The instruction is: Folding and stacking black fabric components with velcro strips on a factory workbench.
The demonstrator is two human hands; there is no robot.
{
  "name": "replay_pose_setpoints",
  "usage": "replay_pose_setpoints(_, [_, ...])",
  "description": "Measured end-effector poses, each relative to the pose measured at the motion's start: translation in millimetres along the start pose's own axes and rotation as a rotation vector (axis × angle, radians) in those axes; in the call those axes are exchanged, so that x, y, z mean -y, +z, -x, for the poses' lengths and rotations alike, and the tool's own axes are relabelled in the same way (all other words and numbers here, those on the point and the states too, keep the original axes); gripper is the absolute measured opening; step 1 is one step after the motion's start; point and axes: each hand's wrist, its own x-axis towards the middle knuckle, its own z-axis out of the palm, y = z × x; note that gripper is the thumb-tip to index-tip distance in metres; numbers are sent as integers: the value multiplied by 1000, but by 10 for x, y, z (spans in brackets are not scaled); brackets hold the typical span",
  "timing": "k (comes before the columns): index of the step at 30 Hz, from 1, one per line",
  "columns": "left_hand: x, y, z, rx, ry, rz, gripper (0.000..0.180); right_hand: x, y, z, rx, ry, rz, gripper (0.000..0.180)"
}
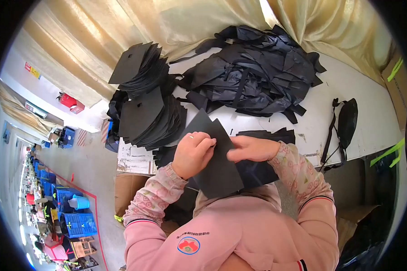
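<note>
Our left hand (193, 155) grips a black panel (224, 169) at the near edge of the white table (309, 135); our right hand (253, 149) overlaps its right side, grip unclear. Stacked black sheets (142, 112) lie left.

Held sheeting (224, 167) — matt, smooth; heaped fabric (257, 81) — glossy, wrinkled; shiny cloth curtain (83, 43)

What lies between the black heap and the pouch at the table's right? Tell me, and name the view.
In the head view, only bare white tabletop lies between the heap and the pouch.
</note>
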Motion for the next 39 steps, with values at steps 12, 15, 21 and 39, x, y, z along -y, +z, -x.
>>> replay_pose_setpoints(12, [946, -1133, 968, -562, -832, 763, 3, -67, -1098, 576, -431, 98, 966, 49])
replay_pose_setpoints(15, [1475, -1323, 1652, -365, -980, 526, 7, -190, -1239, 718, -492, 130, 1063, 49])
replay_pose_setpoints(21, [1237, -492, 1100, 133, -600, -53, 42, -180, -902, 701, -573, 49, 1322, 54])
replay_pose_setpoints(39, [395, 1219, -626, 910, -423, 1137, 48, -175, -139, 660, -640, -155, 1916, 67])
